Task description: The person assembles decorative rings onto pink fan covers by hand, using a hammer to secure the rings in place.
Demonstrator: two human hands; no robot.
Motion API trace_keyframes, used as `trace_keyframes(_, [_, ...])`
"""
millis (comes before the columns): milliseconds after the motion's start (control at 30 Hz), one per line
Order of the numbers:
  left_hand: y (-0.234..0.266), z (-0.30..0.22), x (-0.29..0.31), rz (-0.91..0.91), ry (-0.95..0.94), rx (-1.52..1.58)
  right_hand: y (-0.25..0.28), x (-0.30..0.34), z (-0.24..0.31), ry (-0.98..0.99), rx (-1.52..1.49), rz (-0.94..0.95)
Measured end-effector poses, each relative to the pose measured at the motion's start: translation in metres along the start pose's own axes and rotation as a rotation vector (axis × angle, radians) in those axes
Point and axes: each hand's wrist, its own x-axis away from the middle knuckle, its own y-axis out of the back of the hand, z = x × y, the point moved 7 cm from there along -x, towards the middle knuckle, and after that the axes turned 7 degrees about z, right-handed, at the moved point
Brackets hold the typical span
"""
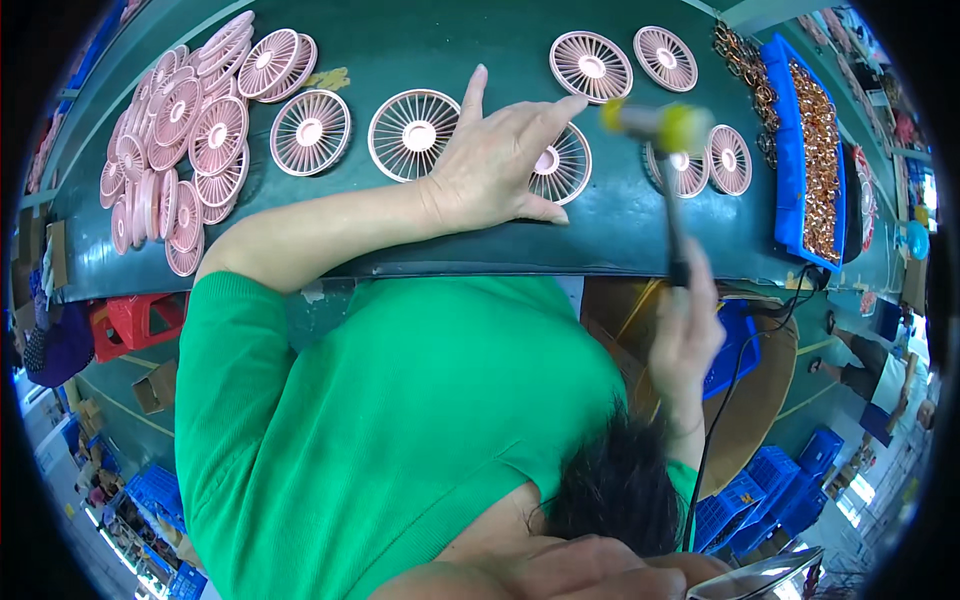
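My left hand (pixel 500 160) lies with fingers spread over the table, the palm partly covering a pink spoked wheel (pixel 572 172). Another pink wheel (pixel 397 133) is beside it, its right edge next to the hand. My right hand (pixel 688 325) is wrapped round the dark grip of a mallet (pixel 673 215). The mallet is raised at the right, blurred, with yellow faces on its head. Below the head in the picture are two more wheels, one pink wheel (pixel 729 160) in plain view and the other partly hidden by the mallet.
Many pink wheels (pixel 178 112) are heaped at the table's left. Two wheels (pixel 591 67) lie at the far side. A blue tray (pixel 790 150) of small copper-coloured rings stands at the right, beside loose metal rings (pixel 748 72). A black cable (pixel 738 375) hangs below the table edge.
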Motion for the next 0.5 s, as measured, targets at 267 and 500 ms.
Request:
trace_keyframes(267, [-0.005,0.011,0.001,0.091,0.105,0.154,-0.012,0.004,-0.003,-0.12,-0.143,0.078])
trace_keyframes(500, [0.061,0.036,0.038,0.148,0.089,-0.192,-0.034,-0.012,-0.025,-0.165,0.071,0.205])
